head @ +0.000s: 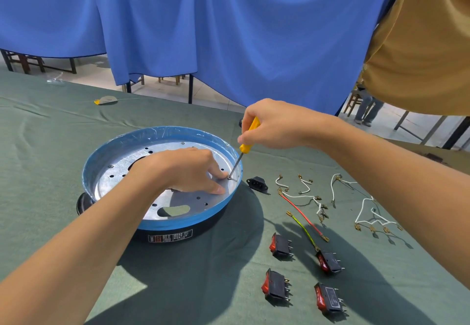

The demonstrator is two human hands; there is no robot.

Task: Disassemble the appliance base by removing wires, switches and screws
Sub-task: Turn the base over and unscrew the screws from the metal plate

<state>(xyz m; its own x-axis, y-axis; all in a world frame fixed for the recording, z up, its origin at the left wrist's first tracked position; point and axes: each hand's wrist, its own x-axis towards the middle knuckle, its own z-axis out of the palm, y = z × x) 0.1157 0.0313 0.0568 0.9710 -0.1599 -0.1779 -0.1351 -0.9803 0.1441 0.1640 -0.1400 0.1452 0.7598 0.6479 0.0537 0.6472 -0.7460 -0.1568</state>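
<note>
The appliance base sat on a table draped in wrinkled green cloth, its blue rim ringing a silvery metal plate full of holes. The person's left hand lay inside it, fingers spread and pressed down on the plate, holding nothing, the forefinger just beside a screw. The right hand was curled tight round the yellow handle of a screwdriver, whose tip stood on that screw. To the right on the cloth lay a black power socket, loose white wires, a red wire and four red rocker switches. Behind the table hung a blue curtain, with wooden furniture legs on a pale floor beneath it.
</note>
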